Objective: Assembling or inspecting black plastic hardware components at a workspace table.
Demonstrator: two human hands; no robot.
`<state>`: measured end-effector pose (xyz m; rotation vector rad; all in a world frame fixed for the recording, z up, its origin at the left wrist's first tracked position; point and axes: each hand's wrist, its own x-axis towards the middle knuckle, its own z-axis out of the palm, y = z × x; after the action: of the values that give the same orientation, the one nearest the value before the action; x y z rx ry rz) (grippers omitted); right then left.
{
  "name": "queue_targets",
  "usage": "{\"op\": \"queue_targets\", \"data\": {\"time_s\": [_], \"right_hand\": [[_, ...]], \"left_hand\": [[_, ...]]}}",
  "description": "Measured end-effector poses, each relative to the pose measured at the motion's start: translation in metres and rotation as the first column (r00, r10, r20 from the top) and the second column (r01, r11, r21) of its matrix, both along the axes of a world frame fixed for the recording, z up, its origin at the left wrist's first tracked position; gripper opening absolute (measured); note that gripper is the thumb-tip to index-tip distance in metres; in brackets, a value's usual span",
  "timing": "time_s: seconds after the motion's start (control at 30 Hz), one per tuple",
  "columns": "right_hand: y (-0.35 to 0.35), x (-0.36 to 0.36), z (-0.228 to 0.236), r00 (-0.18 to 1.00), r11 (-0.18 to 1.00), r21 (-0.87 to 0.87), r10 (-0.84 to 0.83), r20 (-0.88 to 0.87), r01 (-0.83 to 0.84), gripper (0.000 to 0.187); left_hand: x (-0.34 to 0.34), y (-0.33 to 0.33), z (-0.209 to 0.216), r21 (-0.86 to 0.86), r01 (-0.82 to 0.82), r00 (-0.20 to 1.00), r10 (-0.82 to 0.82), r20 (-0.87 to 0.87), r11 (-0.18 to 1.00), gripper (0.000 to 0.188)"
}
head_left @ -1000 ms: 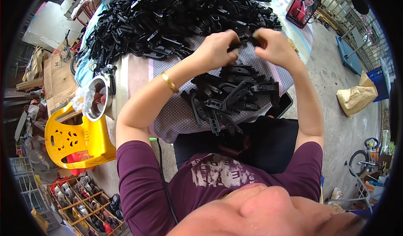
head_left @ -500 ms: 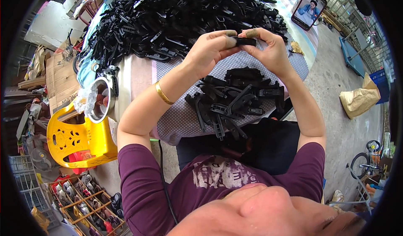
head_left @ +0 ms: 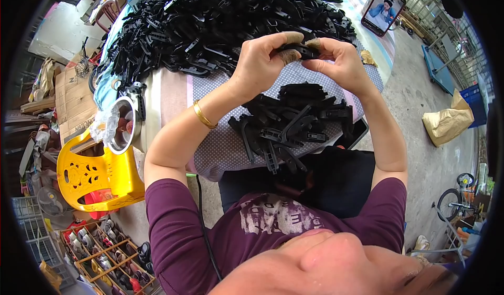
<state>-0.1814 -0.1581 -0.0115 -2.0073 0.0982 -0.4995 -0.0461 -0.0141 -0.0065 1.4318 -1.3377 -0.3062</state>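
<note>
Above the table, my left hand [head_left: 261, 61] and my right hand [head_left: 340, 63] meet over one small black plastic piece [head_left: 300, 50]. Both are closed on it, thumbs and fingertips pinching its two ends. Brownish coverings wrap several of the fingertips. Fingers hide much of the piece, so its exact kind does not show. Just beyond lies a large heap of black plastic pieces [head_left: 210, 27], long and clip-like. Nearer to me, a smaller pile of similar black pieces [head_left: 294, 119] rests on the dotted tablecloth [head_left: 210, 158].
A phone [head_left: 383, 10] stands upright at the table's far right. At the left are a metal bowl [head_left: 127, 142] with a plastic bag and a yellow plastic chair [head_left: 123, 177]. A gold-coloured sack [head_left: 446, 121] sits on the floor at right; a shoe rack [head_left: 105, 258] is at lower left.
My left hand has turned and its fingers now wrap further around the black piece. The right hand has shifted slightly, still pinching it. The view has moved a little.
</note>
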Motion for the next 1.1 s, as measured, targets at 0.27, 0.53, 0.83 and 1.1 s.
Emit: {"op": "queue_targets", "data": {"time_s": [0.27,0.53,0.83,1.1], "right_hand": [[-0.037,-0.006,0.007,0.980,0.997,-0.079,-0.019,-0.199,0.003,0.027],[-0.061,-0.021,-0.007,0.884,0.592,-0.766,-0.463,-0.069,0.250,0.022],[-0.020,0.000,-0.011,0.939,0.834,-0.508,-0.319,-0.126,0.216,0.019],[0.017,0.012,-0.007,0.985,0.955,-0.246,-0.144,0.099,0.164,0.018]], "left_hand": [[0.008,-0.007,-0.018,0.194,0.100,0.988,-0.074,-0.136,0.976,0.027],[-0.005,-0.004,-0.018,0.490,0.281,0.958,-0.273,-0.089,0.825,0.027],[0.003,-0.012,-0.015,0.340,-0.017,0.992,-0.027,0.123,0.940,0.039],[0.006,-0.017,-0.027,0.103,0.206,0.678,-0.067,-0.732,0.973,0.021]]}}
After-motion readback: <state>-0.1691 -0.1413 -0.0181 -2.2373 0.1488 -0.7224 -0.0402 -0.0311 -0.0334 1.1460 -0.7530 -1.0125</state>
